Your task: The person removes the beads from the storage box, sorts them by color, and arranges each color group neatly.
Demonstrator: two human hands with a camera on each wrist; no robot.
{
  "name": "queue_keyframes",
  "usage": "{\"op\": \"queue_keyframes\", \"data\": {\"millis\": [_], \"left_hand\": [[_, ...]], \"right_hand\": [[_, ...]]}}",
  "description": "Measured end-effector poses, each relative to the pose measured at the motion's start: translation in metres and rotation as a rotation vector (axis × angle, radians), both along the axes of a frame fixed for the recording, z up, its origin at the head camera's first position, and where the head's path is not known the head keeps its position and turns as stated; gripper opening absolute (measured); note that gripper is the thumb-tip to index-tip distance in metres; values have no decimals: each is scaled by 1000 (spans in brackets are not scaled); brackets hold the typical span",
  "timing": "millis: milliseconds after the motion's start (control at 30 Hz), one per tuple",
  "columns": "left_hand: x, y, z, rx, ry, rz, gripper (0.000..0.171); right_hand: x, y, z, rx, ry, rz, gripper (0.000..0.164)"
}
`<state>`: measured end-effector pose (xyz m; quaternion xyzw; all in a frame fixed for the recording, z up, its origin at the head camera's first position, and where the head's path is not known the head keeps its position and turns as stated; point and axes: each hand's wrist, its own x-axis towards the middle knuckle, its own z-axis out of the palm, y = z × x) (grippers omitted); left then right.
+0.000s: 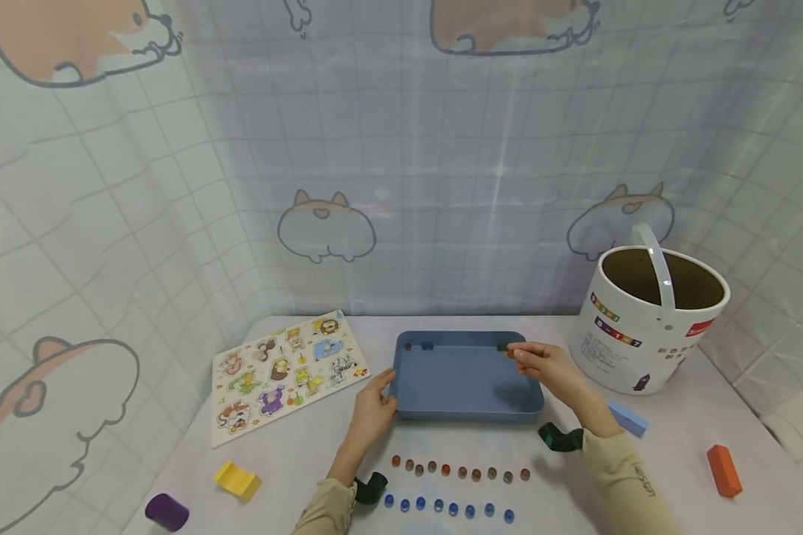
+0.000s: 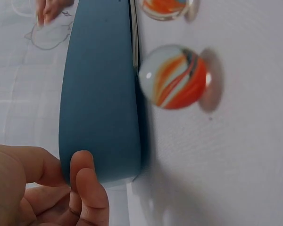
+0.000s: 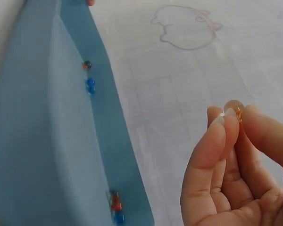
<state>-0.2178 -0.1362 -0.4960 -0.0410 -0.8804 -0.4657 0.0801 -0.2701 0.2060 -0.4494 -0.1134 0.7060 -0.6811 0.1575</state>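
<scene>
My right hand (image 1: 538,365) pinches a clear marble (image 3: 234,106) with an orange swirl between thumb and fingertips. It is raised over the far right corner of the blue tray (image 1: 468,379). With its fingers at the tray's left wall, my left hand (image 1: 373,405) holds the near left corner; in the left wrist view its fingers (image 2: 92,188) bend against the wall. Inside the tray, along the far wall, lie a red-and-dark marble (image 3: 87,65), blue marbles (image 3: 90,86), and a red and blue cluster (image 3: 116,205).
In front of the tray lie a row of orange-toned marbles (image 1: 445,470) and a row of blue marbles (image 1: 453,509). An animal puzzle board (image 1: 288,405), yellow block (image 1: 238,481) and purple cylinder (image 1: 167,513) sit left. Right are a white bucket (image 1: 616,327), blue block (image 1: 627,418) and orange block (image 1: 725,471).
</scene>
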Motion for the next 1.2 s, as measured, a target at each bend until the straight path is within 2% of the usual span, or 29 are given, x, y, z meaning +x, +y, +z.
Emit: {"op": "queue_keyframes", "data": {"millis": [67,167,300,433,567,733,867,1000,1200], "left_hand": [[0,0,-1,2,-5,2,53],[1,-1,-1,10,-13,-2,52],[2,-1,0,7,-13,-5,51],[1,-1,1,-3,-5,-11,51],[1,-2,1,-2,-4,-10,51],[2,-2,0,5,-24,-7,53],[2,-2,1,0,-25,-4,53],[1,-3,2,1,-21,-5,52],[0,-2,4,11,-30,-12,51]], "right_hand": [[14,13,-3,-41,6,29,22],[33,29,-6,-64,14,88,25],[53,44,-8,25,11,158,25],[66,52,-16,108,-19,252,30],[73,51,-34,94,-76,339,31],[78,48,-53,116,-119,332,34],[83,47,-59,180,-37,339,34],[86,44,-61,216,61,381,32],[88,39,-62,212,92,410,31]]}}
